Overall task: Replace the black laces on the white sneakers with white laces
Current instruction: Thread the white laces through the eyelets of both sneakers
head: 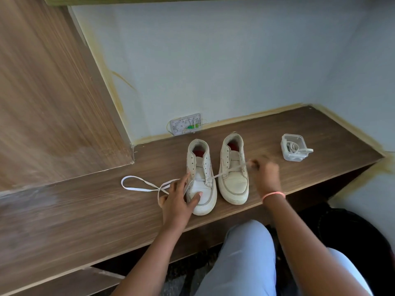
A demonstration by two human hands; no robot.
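Observation:
Two white sneakers stand side by side on a wooden shelf, toes toward me. A white lace (pixel 136 184) runs through the lowest eyelets of the left sneaker (pixel 202 178); one end loops out to the left on the shelf. My left hand (pixel 178 198) rests on that sneaker's toe, thumb on top, fingers spread over the lace's left strand. My right hand (pixel 267 174), blurred, pinches the lace's other end, stretched across the right sneaker (pixel 235 174). No black laces are in view.
A small clear plastic box (pixel 293 147) holding another white lace stands at the right of the wooden shelf (pixel 85 210). An uncovered wall socket (pixel 186 124) sits behind the shoes. A wooden panel rises on the left. My knees are below the shelf edge.

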